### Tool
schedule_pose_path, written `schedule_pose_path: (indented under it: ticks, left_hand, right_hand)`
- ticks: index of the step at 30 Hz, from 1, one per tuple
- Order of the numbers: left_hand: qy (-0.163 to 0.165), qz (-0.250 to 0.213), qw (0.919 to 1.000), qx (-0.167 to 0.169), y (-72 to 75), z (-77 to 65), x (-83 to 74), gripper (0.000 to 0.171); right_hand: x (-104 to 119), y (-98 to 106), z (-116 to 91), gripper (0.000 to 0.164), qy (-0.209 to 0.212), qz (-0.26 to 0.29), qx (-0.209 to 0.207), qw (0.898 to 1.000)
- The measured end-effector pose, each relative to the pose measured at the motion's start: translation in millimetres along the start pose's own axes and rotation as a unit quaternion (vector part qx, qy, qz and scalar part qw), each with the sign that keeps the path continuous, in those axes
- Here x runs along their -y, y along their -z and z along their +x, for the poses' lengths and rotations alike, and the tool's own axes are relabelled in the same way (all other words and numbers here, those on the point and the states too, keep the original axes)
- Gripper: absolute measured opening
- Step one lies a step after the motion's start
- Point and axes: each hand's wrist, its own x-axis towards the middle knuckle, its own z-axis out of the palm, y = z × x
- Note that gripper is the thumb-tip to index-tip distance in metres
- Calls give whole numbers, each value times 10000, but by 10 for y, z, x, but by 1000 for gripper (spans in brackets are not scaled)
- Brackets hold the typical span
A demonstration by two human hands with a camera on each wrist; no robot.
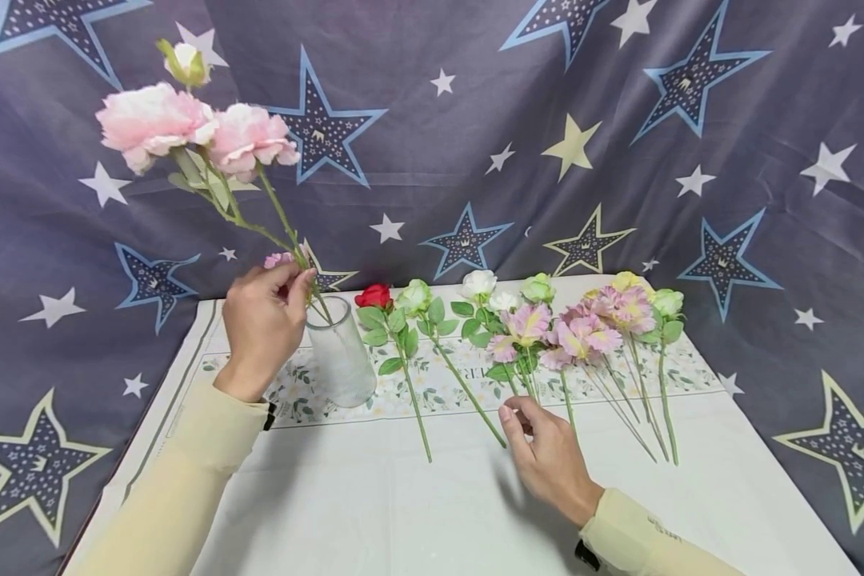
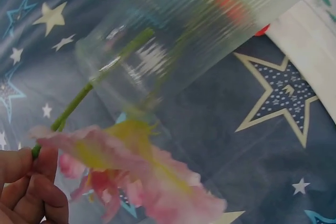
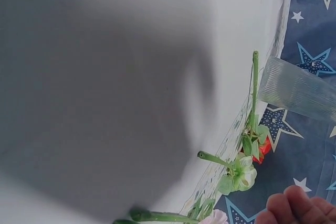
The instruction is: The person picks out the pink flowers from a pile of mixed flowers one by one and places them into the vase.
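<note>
My left hand [image 1: 262, 320] pinches the green stem of a tall artificial pink peony [image 1: 158, 124] with two blooms and a bud. The cut end of that stem [image 2: 105, 69] is inside the mouth of a ribbed clear glass vase [image 1: 342, 360]. A pink and yellow flower [image 2: 131, 156] shows at the vase's mouth in the left wrist view; in the head view it is mostly behind my hand. My right hand [image 1: 550, 456], fingers loosely bent, hovers by the lower stems of the pink-purple flowers [image 1: 529, 324]. Nothing shows in its grasp.
A red rose [image 1: 374, 296], a pale green rose [image 1: 414, 296] and several white, green and pink-purple flowers lie along a floral-printed strip [image 1: 446, 364] on the white tablecloth [image 1: 374, 512]. Behind the table hangs a dark curtain [image 1: 418, 160] with stars.
</note>
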Motion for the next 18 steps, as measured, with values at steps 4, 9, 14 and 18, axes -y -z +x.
schedule_pose_path:
  ticks: [4, 9, 14, 18]
  left_hand:
    - [88, 137, 9998, 148, -37, -95, 62, 14]
    - [147, 255, 9990, 326, -78, -192, 115, 12]
    - [176, 281, 9988, 367, -111, -275, 133, 13]
    - [191, 356, 9982, 440, -123, -325, 140, 14]
  right_hand:
    - [0, -6, -2, 18, 38, -2, -32, 10000]
    - [-1, -13, -7, 19, 36, -14, -42, 10000]
    - [2, -18, -10, 18, 25, -72, -54, 10000]
    - [4, -17, -7, 19, 19, -84, -46, 10000]
